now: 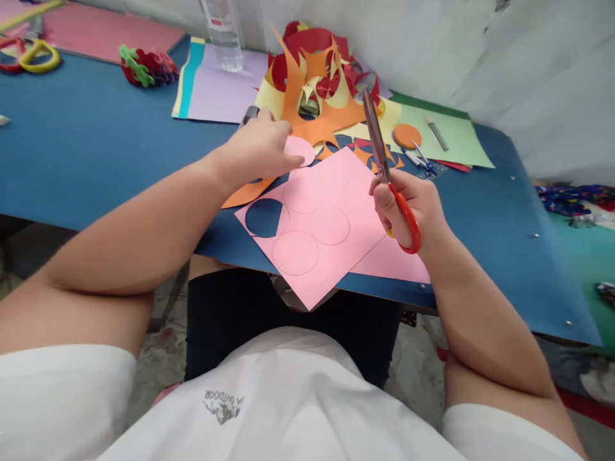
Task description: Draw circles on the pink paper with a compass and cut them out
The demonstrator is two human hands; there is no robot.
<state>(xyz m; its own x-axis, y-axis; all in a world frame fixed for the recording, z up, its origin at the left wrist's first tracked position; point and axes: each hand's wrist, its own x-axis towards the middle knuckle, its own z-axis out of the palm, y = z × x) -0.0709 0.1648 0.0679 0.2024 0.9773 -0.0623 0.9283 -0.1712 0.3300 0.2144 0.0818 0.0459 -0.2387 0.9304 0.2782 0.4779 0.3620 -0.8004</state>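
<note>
My right hand is wrapped round the red handles of a pair of scissors, the blades pointing up and away from me. Below and left of them lies a pink paper sheet with several circles drawn on it and one round hole near its left corner. It overhangs the table's front edge. My left hand reaches over a cut pink paper circle, with thumb and fingers apart and the thumb touching the circle. Another pink sheet lies partly underneath the first.
Orange, red and yellow paper scraps are heaped at the back. A water bottle stands on lilac paper. Orange circles, pens and green paper lie right. More scissors lie far left.
</note>
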